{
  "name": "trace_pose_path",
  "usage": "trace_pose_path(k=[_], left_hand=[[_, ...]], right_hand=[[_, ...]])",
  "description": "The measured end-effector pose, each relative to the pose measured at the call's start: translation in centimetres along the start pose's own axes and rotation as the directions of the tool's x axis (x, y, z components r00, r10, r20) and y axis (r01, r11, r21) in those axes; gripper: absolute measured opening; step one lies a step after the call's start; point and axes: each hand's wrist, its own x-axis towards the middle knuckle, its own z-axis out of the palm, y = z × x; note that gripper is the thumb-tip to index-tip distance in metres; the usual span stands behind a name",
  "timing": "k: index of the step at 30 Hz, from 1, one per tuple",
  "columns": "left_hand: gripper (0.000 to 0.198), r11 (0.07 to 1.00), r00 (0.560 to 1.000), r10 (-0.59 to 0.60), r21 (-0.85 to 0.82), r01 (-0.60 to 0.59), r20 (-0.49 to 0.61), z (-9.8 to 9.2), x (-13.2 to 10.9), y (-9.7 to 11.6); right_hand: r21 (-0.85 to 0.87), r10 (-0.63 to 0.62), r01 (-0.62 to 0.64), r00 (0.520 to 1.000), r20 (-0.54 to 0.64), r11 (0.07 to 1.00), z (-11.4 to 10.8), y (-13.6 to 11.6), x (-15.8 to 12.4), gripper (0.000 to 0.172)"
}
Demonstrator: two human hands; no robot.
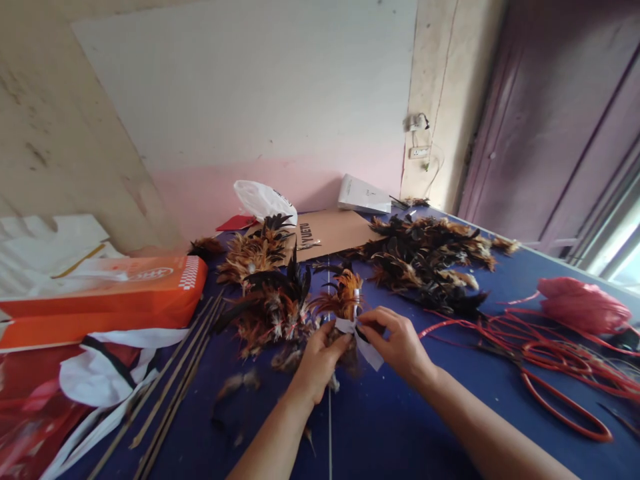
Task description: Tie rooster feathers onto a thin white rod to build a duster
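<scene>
My left hand (319, 359) pinches one end of a white strip (369, 351) between thumb and fingers. My right hand (397, 341) closes on the strip from the other side, its fingertips bent inward. Whether the strip is cloth or paper I cannot tell. Just beyond my fingers stands a small bunch of orange-brown feathers (347, 293), with a white piece upright at its right edge. Its lower end is hidden by my hands and the strip. Left of it lie bundled dark and brown feathers (277, 307), and some loose feathers (240, 383) are nearer me.
A large feather pile (425, 257) lies at the back right, near a cardboard sheet (345, 230). Red-handled scissors (565, 413) rest among red plastic string (583, 357). Thin sticks (173, 393), an orange bag (165, 283) and white cloth (93, 377) occupy the left.
</scene>
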Motion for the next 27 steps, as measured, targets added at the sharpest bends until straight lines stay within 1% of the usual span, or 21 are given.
trace_pose_path(k=[2,7,9,11,13,15,20,23,25,27], left_hand=[[0.038,0.999,1.000,0.023,0.039,-0.023,-0.005,-0.12,0.11,-0.14],[0.037,0.993,0.998,0.064,0.102,-0.066,0.025,-0.21,0.30,-0.40],[0.039,0.991,0.997,0.069,0.113,-0.071,0.021,-0.20,0.33,-0.50],[0.040,0.989,0.997,0.072,0.126,-0.074,0.022,-0.19,0.33,-0.60],[0.040,0.988,0.997,0.074,0.134,-0.077,0.027,-0.20,0.33,-0.67],[0.039,0.988,0.997,0.074,0.131,-0.078,0.034,-0.22,0.32,-0.71],[0.039,0.991,0.997,0.048,0.121,-0.055,0.060,-0.36,0.40,-0.83],[0.041,0.989,0.997,0.056,0.133,-0.064,0.061,-0.35,0.45,-0.94],[0.042,0.989,0.996,0.063,0.131,-0.070,0.059,-0.21,0.41,-0.90],[0.041,0.989,0.996,0.068,0.126,-0.075,0.060,-0.01,0.31,-0.75]], right_hand=[[-0.062,-0.061,0.061,0.998,0.003,0.996,0.01,0.13,-0.08,0.015],[-0.178,-0.137,0.138,0.990,0.018,0.974,-0.03,0.62,-0.19,0.018],[-0.228,-0.182,0.191,0.981,0.059,0.955,-0.15,0.67,-0.19,0.019],[-0.284,-0.226,0.254,0.966,0.127,0.925,-0.31,0.63,-0.16,0.018],[-0.330,-0.244,0.294,0.952,0.185,0.897,-0.45,0.54,-0.09,0.017],[-0.354,-0.233,0.298,0.949,0.213,0.887,-0.56,0.51,0.02,0.015],[-0.335,-0.183,0.252,0.957,0.224,0.908,-0.63,0.68,0.24,0.013],[-0.364,-0.191,0.271,0.952,0.240,0.891,-0.55,0.81,0.17,0.012],[-0.377,-0.185,0.261,0.956,0.226,0.889,-0.42,0.89,0.09,0.012],[-0.342,-0.147,0.199,0.974,0.171,0.918,-0.24,0.96,0.06,0.011]])
